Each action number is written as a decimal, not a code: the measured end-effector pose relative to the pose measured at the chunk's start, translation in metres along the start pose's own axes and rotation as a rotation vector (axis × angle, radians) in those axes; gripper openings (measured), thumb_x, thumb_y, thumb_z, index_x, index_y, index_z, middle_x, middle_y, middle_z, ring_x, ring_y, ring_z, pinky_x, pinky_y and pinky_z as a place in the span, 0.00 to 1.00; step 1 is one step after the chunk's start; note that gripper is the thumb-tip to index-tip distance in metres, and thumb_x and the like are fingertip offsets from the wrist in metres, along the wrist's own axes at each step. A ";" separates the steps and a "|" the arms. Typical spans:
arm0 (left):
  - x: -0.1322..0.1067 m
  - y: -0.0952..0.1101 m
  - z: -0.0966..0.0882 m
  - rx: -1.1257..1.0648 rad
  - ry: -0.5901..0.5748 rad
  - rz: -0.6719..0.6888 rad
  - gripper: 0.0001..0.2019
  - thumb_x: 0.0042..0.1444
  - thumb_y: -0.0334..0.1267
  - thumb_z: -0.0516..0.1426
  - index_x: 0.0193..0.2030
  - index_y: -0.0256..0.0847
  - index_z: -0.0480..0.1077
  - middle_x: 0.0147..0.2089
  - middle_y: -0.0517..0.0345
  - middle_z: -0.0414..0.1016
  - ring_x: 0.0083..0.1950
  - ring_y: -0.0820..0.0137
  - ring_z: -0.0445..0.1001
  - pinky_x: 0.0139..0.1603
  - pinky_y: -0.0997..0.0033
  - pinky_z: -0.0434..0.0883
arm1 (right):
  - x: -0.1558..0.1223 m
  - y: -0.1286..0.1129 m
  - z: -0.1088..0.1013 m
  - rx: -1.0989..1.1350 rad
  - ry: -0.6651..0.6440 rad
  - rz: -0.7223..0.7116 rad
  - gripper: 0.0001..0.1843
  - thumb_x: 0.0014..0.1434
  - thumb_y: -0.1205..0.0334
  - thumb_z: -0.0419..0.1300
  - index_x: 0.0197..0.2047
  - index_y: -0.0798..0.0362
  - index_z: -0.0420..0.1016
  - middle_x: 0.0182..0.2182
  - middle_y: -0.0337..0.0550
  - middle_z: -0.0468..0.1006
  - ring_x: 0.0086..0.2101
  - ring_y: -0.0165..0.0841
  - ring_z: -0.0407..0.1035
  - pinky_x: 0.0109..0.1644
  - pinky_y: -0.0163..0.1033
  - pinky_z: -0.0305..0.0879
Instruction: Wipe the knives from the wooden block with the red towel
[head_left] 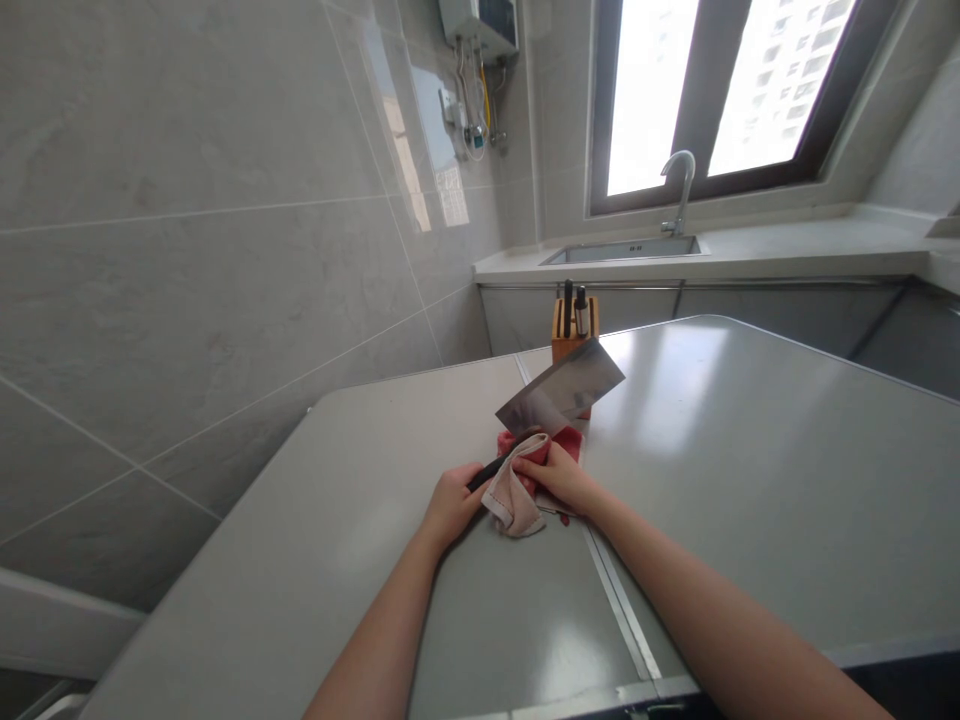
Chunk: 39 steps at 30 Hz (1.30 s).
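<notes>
My left hand (454, 505) is closed round the black handle (487, 473) of a cleaver (562, 388). Its broad steel blade tilts up and away to the right, over the table. In my right hand (561, 475) is a red and pale pink cloth (514, 498), pinched around the cleaver where handle and blade meet. One pale corner of the cloth hangs down toward the tabletop. Behind the blade stands a wooden knife block (556, 322) with black-handled tools in it, its lower part mostly hidden by the blade.
A pale folding table (750, 480) spreads beneath my hands, with a metal seam (619, 605) across it. Tiled wall rises at the left. Beyond the table are a counter (810, 240), a sink (622, 250) with a faucet (684, 185), and a window.
</notes>
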<state>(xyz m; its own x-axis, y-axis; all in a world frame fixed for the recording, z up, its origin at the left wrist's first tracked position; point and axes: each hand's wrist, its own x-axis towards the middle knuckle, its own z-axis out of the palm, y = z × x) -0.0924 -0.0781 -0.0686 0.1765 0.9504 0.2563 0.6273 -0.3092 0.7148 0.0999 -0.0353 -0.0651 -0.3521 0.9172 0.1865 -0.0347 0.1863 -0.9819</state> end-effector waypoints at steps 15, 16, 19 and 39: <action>0.000 -0.001 0.000 -0.041 0.008 -0.007 0.11 0.52 0.41 0.53 0.26 0.35 0.68 0.24 0.62 0.66 0.27 0.74 0.61 0.29 0.76 0.58 | 0.000 0.006 -0.002 0.042 -0.031 0.047 0.18 0.45 0.51 0.64 0.35 0.55 0.72 0.33 0.43 0.77 0.38 0.38 0.70 0.43 0.43 0.67; 0.000 -0.001 0.000 -0.045 0.011 -0.012 0.11 0.52 0.42 0.53 0.26 0.35 0.68 0.24 0.62 0.66 0.27 0.74 0.61 0.29 0.76 0.58 | 0.000 0.005 -0.002 0.041 -0.037 0.050 0.18 0.44 0.51 0.64 0.35 0.55 0.72 0.33 0.44 0.77 0.38 0.38 0.70 0.43 0.43 0.67; 0.000 0.000 -0.001 -0.055 0.012 -0.028 0.14 0.52 0.45 0.53 0.27 0.34 0.68 0.24 0.62 0.66 0.27 0.74 0.61 0.28 0.76 0.58 | -0.001 0.002 -0.002 0.035 -0.057 0.044 0.20 0.42 0.53 0.66 0.36 0.55 0.72 0.34 0.44 0.77 0.39 0.39 0.70 0.44 0.44 0.67; -0.001 0.003 0.000 0.024 0.005 0.007 0.13 0.53 0.44 0.53 0.25 0.35 0.68 0.24 0.61 0.66 0.26 0.74 0.61 0.27 0.76 0.57 | 0.000 0.006 -0.001 0.025 -0.004 0.037 0.20 0.46 0.50 0.64 0.38 0.54 0.71 0.36 0.44 0.77 0.40 0.39 0.70 0.46 0.44 0.66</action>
<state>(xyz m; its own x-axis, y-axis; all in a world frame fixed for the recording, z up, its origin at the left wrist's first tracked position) -0.0905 -0.0798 -0.0666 0.1772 0.9481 0.2640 0.6441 -0.3145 0.6973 0.1010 -0.0336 -0.0707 -0.3571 0.9220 0.1500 -0.0451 0.1433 -0.9886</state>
